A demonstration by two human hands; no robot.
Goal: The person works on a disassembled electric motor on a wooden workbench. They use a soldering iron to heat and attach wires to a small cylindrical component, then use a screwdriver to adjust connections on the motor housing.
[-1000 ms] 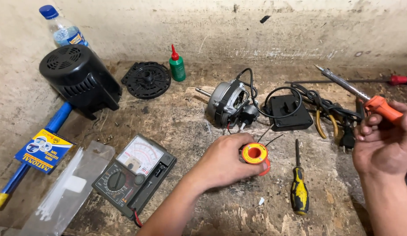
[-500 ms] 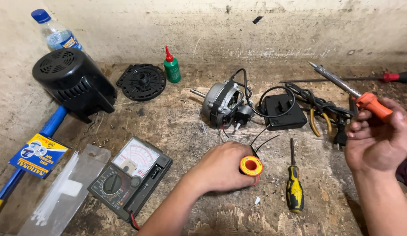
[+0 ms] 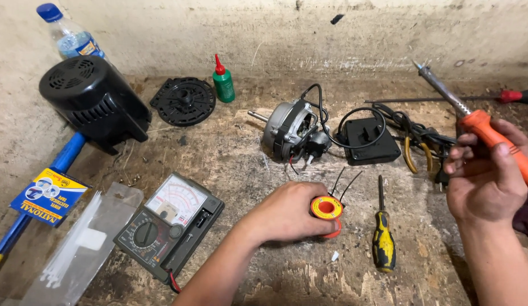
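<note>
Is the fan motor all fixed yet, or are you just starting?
Done: the motor is out of its black cover, and the tools are laid out. In hand: the right hand holds up the soldering iron, and the left hand grips the solder spool. Left: the iron is not yet on the motor's wires.

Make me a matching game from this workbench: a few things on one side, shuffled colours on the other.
Things:
1. soldering iron handle
2. small squeeze bottle
3. screwdriver handle beside the solder spool
4. fan motor cover

Colours:
A. green with a red cap
B. black
C. orange
D. yellow and black

Pairs: 1-C, 2-A, 3-D, 4-B
</note>
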